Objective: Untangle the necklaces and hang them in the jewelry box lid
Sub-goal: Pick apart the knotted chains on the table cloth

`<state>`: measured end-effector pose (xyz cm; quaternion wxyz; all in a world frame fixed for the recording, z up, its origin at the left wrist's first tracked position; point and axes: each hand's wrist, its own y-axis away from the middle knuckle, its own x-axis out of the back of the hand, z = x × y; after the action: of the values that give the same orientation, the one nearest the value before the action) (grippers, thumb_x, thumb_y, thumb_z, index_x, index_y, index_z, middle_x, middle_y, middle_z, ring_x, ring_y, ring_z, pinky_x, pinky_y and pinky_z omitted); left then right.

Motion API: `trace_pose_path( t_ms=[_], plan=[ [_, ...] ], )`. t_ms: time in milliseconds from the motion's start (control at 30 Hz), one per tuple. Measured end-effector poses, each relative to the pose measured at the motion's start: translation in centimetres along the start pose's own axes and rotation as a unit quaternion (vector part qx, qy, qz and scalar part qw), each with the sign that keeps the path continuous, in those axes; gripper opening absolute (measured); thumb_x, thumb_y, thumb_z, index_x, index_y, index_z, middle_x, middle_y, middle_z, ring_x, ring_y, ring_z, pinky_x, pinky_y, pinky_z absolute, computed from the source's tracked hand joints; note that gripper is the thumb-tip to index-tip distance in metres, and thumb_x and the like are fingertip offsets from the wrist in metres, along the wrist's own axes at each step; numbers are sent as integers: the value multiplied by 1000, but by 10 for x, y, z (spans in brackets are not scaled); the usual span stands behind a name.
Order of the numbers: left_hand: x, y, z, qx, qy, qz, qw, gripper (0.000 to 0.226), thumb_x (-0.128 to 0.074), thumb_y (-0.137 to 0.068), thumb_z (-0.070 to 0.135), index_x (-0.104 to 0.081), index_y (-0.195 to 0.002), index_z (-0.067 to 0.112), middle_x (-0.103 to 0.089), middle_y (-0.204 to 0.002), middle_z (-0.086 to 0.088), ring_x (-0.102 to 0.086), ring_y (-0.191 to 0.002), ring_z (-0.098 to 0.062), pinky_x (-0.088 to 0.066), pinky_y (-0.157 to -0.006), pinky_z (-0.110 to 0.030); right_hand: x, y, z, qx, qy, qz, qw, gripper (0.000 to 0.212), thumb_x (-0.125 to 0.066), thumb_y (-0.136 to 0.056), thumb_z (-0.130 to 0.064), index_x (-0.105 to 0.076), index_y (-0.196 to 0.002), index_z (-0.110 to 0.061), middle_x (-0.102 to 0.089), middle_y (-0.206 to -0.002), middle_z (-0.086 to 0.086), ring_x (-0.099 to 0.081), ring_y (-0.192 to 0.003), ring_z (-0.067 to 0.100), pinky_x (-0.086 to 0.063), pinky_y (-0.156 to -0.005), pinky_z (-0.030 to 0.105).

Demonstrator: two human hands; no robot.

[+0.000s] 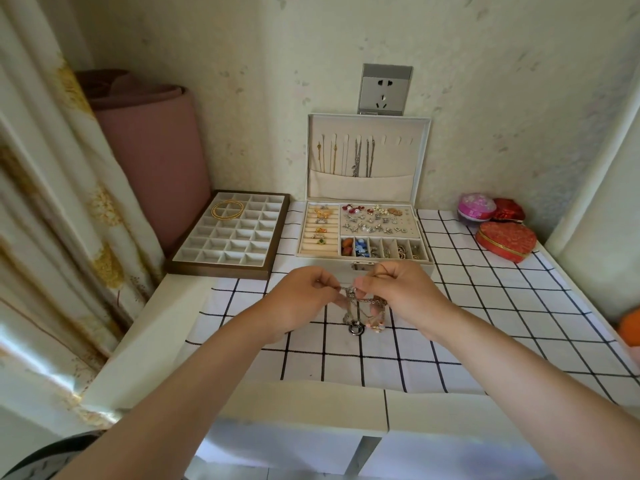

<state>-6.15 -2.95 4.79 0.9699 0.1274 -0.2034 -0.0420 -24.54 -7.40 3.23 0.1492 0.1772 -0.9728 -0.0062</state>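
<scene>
We look down on a white counter (145, 334), most of it covered by a white cloth with a black grid (485, 323). At the back, against the wall, stands a cream jewelry box (306, 259) with its lid (420, 161) upright. Thin gold chains (327, 155) and silver chains (363, 157) hang from the lid's hooks into its pocket. Just left of the box lies a brown-rimmed tray of small grey compartments (214, 270). Far right sits a red heart-shaped box (505, 240).

In front of the jewelry box, above the cloth, our hands meet. Our left hand (298, 303) pinches a tangled clump of silver necklaces (360, 304) between thumb and fingertips. Our right hand (401, 292), fingers curled, pinches the same clump just beside it. Loops droop from both hands. A dark metal ring pendant (355, 329) hangs lowest; we cannot tell whether it touches the cloth.
</scene>
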Motion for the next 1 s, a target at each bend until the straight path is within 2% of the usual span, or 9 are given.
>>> trace_pose_path(
  t_ms=[133,200,267,433,533,633,867,933,1000],
  plan=[
    [-2,4,3,2,16,-16,1000,11,-56,-94,6,-63,-96,14,-77,-97,-7,-44,-35,8,-28,-48,-18,2,0,6,75,205,30,975,21,-76,-86,-18,-56,-83,-24,-66,-61,1,-67,-55,16,-53,-54,31],
    [-3,3,2,-2,4,-22,1000,11,-57,-94,7,-65,-96,14,-76,-98,-8,-45,-36,8,-29,-47,-16,3,2,8,83,229,-10,970,42,-74,-87,-16,-51,-114,-39,-66,-63,0,-62,-52,9,-50,-55,25],
    [-3,4,4,-6,-2,-28,1000,11,-57,-94,8,-64,-95,15,-76,-99,-10,-45,-37,8,-30,-46,-13,3,3,8,119,255,-46,959,46,-69,-91,-15,-54,-125,-42,-59,-60,-2,-56,-51,6,-46,-56,24],
    [-1,6,7,12,-7,-49,999,11,-57,-93,8,-60,-100,15,-77,-94,-8,-41,-36,3,-27,-41,-16,7,2,10,174,234,-47,955,22,-71,-91,-17,-71,-101,-37,-41,-52,-10,-38,-48,6,-40,-51,27],
    [3,5,6,16,-19,-47,999,18,-61,-88,11,-53,-102,21,-77,-90,-5,-35,-46,-8,-28,-43,-22,9,2,6,183,243,-51,951,10,-76,-88,-18,-79,-93,-27,-54,-57,-22,-47,-52,4,-32,-53,14],
    [6,5,6,-1,-39,-50,998,16,-59,-89,10,-51,-97,22,-77,-87,-3,-33,-49,-10,-28,-45,-23,10,0,4,178,263,-83,945,12,-74,-89,-21,-81,-98,-25,-61,-72,-34,-60,-69,0,-40,-63,12],
    [6,8,9,-59,-93,-64,992,16,-55,-90,1,-64,-90,13,-73,-72,2,-39,-38,0,-32,-39,-13,9,0,10,113,251,-133,952,7,-74,-89,-27,-78,-89,-34,-72,-80,-21,-66,-79,1,-54,-77,26],
    [4,8,8,-71,-123,-67,988,19,-56,-89,1,-67,-86,16,-74,-76,3,-53,-48,1,-45,-48,-18,8,1,10,117,253,-130,951,6,-74,-89,-25,-78,-87,-30,-69,-77,-24,-65,-77,-1,-53,-75,22],
    [3,4,4,-83,-163,-49,982,24,-58,-88,5,-69,-80,25,-75,-78,7,-67,-74,-7,-56,-75,-30,9,3,9,126,252,-126,951,9,-70,-91,-21,-76,-86,-27,-63,-69,-26,-58,-68,-3,-44,-67,15]
  ],
)
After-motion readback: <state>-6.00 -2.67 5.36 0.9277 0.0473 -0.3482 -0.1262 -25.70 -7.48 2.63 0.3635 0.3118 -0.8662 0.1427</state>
